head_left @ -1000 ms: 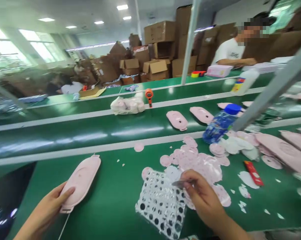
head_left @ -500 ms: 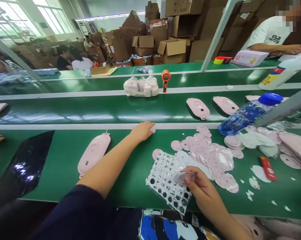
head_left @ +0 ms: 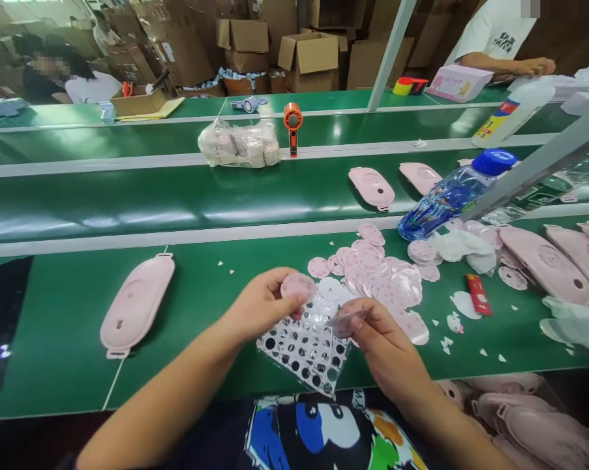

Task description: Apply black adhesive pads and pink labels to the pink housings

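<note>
Between thumb and fingers, my left hand (head_left: pixel 267 301) pinches a round pink sticker (head_left: pixel 297 286). My right hand (head_left: pixel 383 339) grips a thin, see-through round disc (head_left: pixel 349 318), partly covered by the fingers. Under both hands lies a clear sheet of black dots (head_left: pixel 299 356), close to the front edge of the green bench. Just beyond the right hand spreads a loose pile of round pink stickers (head_left: pixel 372 267). Left of my left arm, a pink plastic shell (head_left: pixel 138 300) rests on the bench.
A water bottle (head_left: pixel 451 199) with a blue lid leans by the metal post. More pink shells (head_left: pixel 371 188) sit on the conveyor and at the right (head_left: pixel 548 261). A red packet (head_left: pixel 479 295) and paper scraps lie on the right. An orange handheld fan (head_left: pixel 293 127) stands farther back.
My left hand has come back from the conveyor's edge to above the dotted sheet, bringing the round pink sticker. My right hand keeps its disc. The view has turned right and downward.
</note>
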A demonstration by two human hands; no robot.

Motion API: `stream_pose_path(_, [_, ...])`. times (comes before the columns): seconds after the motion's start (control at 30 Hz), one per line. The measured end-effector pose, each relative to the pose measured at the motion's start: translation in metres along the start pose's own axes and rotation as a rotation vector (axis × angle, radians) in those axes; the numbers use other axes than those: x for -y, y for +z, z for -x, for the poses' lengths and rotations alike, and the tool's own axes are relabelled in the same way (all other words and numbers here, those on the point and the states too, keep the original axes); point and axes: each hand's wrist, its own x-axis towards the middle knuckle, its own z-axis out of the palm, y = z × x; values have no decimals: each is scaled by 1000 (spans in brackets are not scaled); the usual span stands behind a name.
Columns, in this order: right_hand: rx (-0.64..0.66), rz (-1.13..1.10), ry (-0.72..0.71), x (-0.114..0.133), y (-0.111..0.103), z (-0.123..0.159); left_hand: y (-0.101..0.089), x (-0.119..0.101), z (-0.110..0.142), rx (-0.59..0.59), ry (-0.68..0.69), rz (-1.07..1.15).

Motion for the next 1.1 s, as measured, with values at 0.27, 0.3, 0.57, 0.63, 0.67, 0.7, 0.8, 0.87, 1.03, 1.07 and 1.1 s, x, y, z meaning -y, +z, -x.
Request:
stream_pose_path(0.27, [93,60,145,4,28,-14,19,24,28,-73,-110,343])
stream_pose_path(0.3, [88,71,159,6,28,-13,19,27,30,-52,-146,403])
stream_pose_path(0.57, [66,69,140,8,29,-5,34,45,36,156,-301,911])
stream_pose_path(0.63, [50,87,150,5,26,-5,36,47,35,152,-280,840])
stream_pose_path(0.67, [30,107,153,4,25,-5,36,49,34,103,-231,745])
stream_pose_path(0.7, [9,134,153,3,24,-4,35,51,34,22,-150,624])
stream_pose_path(0.8, [-55,232,129,1,22,-2,29,58,32,-208,129,205])
stream_pose_path(0.87, [-90,283,94,0,24,0,23,62,33,-260,260,-33])
stream_pose_path(1.03, [-86,265,31,-1,29,5,14,58,38,-391,672,-556])
stream_pose_path(1.07, [-97,262,15,-3,30,5,13,55,40,-453,778,-619])
stream_pose_path(1.1, [-116,267,-6,-4,31,6,13,52,43,-508,878,-650])
